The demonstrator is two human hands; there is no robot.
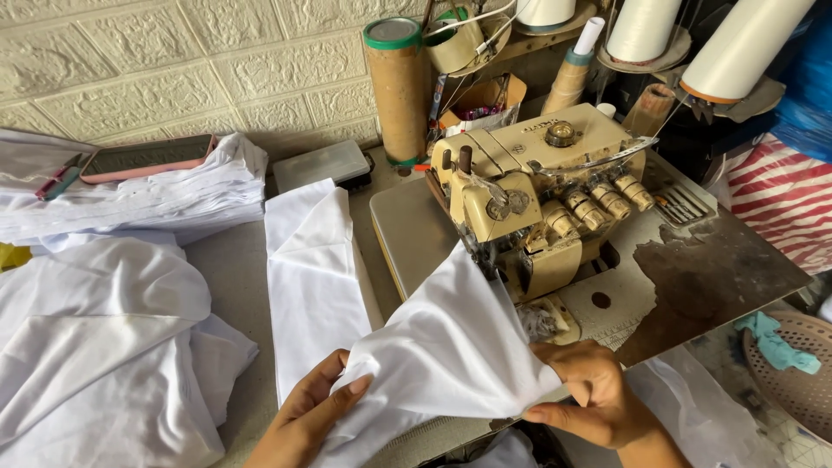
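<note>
While the left hand [316, 407] and right hand [598, 394] both pinch one white cloth piece [451, 347] before the single beige overlock machine [537, 195], three white thread cones [745, 43] stand behind, and two white cloth piles [113, 347] lie left.

Smooth matt white cloth [451, 355] lies before a glossy cream enamelled metal sewing machine [537, 195] on a worn, peeling tabletop [711, 269].

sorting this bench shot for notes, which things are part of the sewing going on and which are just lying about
In use:
left hand
right hand
white fabric piece
overlock sewing machine
thread cones

Lying about:
folded white fabric stack
cardboard tube
teal cloth in a brown basket
striped fabric
</note>
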